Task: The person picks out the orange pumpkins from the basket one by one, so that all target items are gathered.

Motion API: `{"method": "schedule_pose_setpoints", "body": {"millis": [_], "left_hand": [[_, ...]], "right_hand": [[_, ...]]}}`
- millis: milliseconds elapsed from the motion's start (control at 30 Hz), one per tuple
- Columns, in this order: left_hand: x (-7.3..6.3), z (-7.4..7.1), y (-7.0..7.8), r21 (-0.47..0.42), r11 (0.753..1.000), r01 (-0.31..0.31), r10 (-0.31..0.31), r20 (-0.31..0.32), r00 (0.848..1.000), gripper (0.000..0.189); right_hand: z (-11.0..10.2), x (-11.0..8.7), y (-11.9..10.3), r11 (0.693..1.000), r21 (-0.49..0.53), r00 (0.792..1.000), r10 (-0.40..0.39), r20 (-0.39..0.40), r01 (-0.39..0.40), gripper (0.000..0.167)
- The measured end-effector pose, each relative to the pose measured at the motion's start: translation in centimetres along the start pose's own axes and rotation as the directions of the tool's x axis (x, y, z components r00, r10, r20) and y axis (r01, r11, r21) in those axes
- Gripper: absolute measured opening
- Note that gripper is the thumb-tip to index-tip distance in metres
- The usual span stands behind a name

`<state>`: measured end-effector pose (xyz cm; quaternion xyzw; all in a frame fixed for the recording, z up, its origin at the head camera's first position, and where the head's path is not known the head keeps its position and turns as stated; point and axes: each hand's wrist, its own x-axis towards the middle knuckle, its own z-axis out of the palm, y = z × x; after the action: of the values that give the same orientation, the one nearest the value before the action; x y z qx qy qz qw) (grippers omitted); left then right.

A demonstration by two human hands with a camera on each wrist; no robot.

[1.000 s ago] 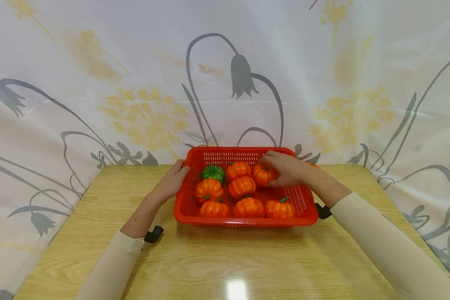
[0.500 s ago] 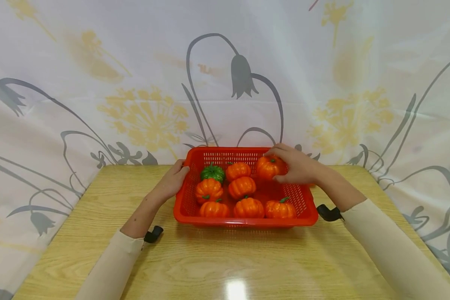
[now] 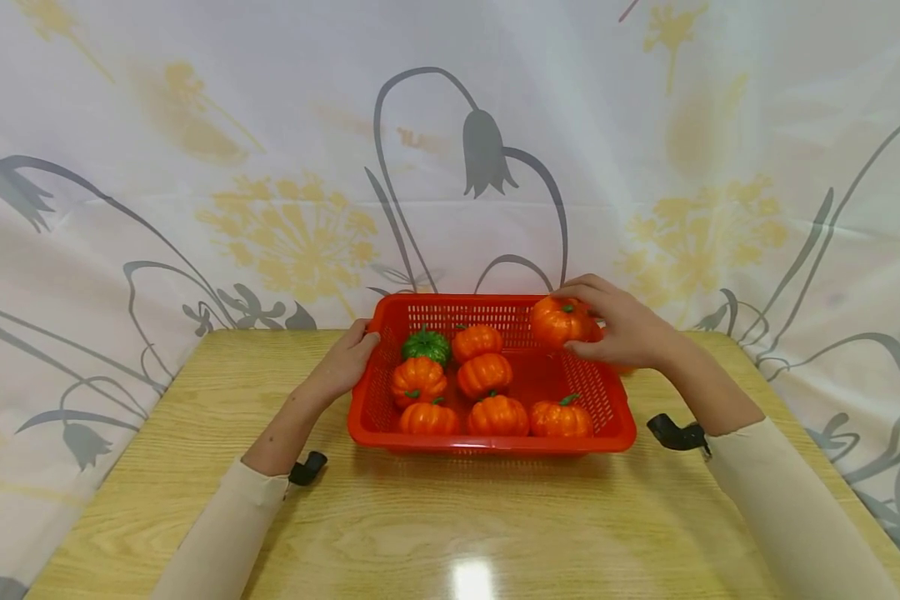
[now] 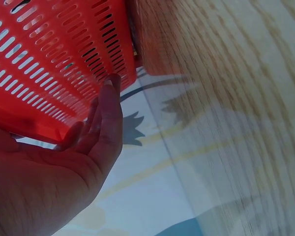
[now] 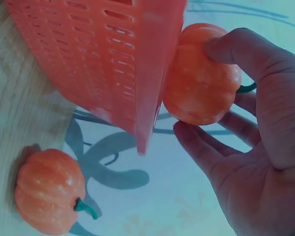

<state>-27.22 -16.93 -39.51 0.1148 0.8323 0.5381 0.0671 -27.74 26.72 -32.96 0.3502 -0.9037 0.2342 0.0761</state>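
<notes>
A red plastic basket [image 3: 487,444] with slotted walls stands on the table. At its left rim my left hand [image 3: 342,362] holds on, fingers curled against the outer wall in the left wrist view. My right hand [image 3: 621,327] grips an orange pumpkin [image 5: 199,78] with a green stem, thumb and fingers on opposite sides, raised at the basket's back right rim. Inside the basket lie a green pumpkin [image 3: 426,346] at the back left and several orange pumpkins [image 3: 484,374]. The right part of the basket floor shows bare red plastic behind the front row.
Another orange pumpkin [image 5: 50,191] rests on the table outside the basket's right side, mostly hidden by the right hand in the head view. The wood-grain table [image 3: 450,508] runs back to a floral cloth backdrop [image 3: 285,125].
The right hand has lifted the orange pumpkin from the basket's back right area, moving it up and to the right to the rim. The left hand and basket have stayed still.
</notes>
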Motion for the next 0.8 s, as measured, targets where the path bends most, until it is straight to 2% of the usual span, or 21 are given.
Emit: {"method": "schedule_pose_setpoints", "body": {"millis": [133,400,667,800], "left_hand": [[-0.1,-0.1,0.0,0.007,1.0,0.004,-0.004,0.005,1.0,0.049],[0.0,0.0,0.1,0.008,1.0,0.0,0.0,0.009,1.0,0.048],[0.0,0.0,0.1,0.014,1.0,0.014,-0.014,-0.003,1.0,0.048],[0.1,0.0,0.0,0.008,1.0,0.011,-0.011,0.001,1.0,0.048]], "right_hand": [[-0.4,-0.7,0.1,0.999,0.038,1.0,0.002,-0.027,-0.001,0.062],[-1.0,-2.5,0.2,0.996,0.087,0.991,0.021,-0.134,-0.01,0.06],[-1.0,-4.3,1.2,0.996,0.078,0.969,0.059,-0.241,-0.042,0.061],[-0.7,-5.5,1.9,0.992,0.114,0.949,0.086,-0.304,-0.053,0.063]]}}
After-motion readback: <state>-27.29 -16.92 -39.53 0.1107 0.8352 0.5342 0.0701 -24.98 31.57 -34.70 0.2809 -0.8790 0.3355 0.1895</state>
